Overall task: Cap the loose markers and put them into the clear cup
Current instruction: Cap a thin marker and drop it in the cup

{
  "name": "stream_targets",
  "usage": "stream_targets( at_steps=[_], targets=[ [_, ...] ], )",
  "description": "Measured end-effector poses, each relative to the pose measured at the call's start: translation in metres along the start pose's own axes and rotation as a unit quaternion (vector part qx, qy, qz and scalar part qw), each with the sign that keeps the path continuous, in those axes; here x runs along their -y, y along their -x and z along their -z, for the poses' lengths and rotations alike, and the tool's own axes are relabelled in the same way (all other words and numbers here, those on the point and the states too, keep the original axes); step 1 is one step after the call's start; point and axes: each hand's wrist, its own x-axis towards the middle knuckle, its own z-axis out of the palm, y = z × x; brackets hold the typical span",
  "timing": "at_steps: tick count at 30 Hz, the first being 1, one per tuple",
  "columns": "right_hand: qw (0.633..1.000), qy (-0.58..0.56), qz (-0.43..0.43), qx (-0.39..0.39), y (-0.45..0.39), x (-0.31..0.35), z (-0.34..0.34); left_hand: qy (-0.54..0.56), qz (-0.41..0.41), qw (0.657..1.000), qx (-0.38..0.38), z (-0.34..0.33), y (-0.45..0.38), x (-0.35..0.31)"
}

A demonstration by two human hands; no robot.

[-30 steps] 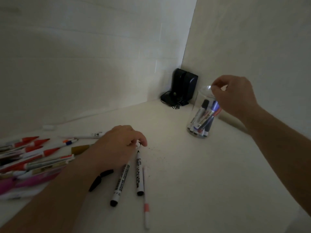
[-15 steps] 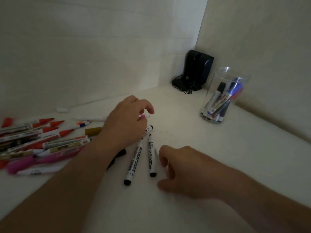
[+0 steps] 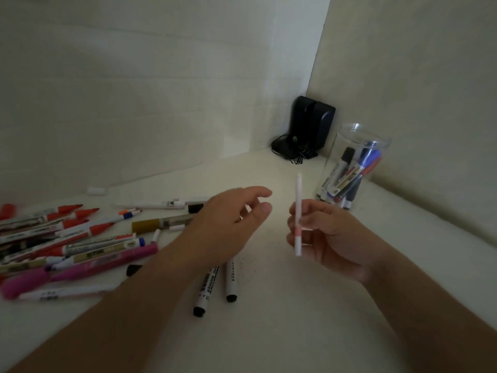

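Note:
My right hand (image 3: 326, 238) grips a thin white pen with a pink band (image 3: 298, 211), held nearly upright above the table. My left hand (image 3: 228, 224) hovers just left of it with fingers loosely spread, holding nothing I can see. The clear cup (image 3: 355, 168) stands at the back right with several capped markers inside. Two white markers with black caps (image 3: 212, 286) lie below my left hand. A pile of loose markers (image 3: 67, 238), red, pink and white, covers the left side of the table.
A black device with a tangled cable (image 3: 309, 130) sits in the corner behind the cup. A small white cap (image 3: 96, 191) lies by the back wall. White walls close the table at the back and right.
My right hand came from the cup down to the table, picked up the thin white pen and raised it upright. My left hand lifted off the markers and opened.

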Motion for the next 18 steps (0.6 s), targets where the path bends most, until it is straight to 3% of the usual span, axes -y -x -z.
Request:
stream_targets(
  at_steps=[2, 6, 9, 13, 18],
  targets=[
    [0.999, -0.044, 0.028, 0.001, -0.006, -0.007, -0.006, 0.03, 0.02, 0.999, 0.024, -0.001, 0.001, -0.005],
    [0.992, -0.052, 0.072, -0.092, -0.016, -0.014, -0.013, 0.024, 0.031, 0.997, 0.062, -0.003, 0.001, -0.008],
    [0.989, -0.072, 0.086, -0.1, -0.017, -0.021, -0.013, -0.054, 0.017, 0.998, 0.032, -0.006, -0.001, -0.004],
    [0.979, -0.109, 0.111, -0.132, -0.016, -0.023, -0.008, -0.027, 0.008, 1.0, 0.005, -0.007, -0.002, 0.0],
    [0.966, -0.161, 0.125, -0.159, -0.013, -0.022, -0.007, -0.083, -0.066, 0.993, -0.053, -0.006, -0.004, 0.003]
  ],
)
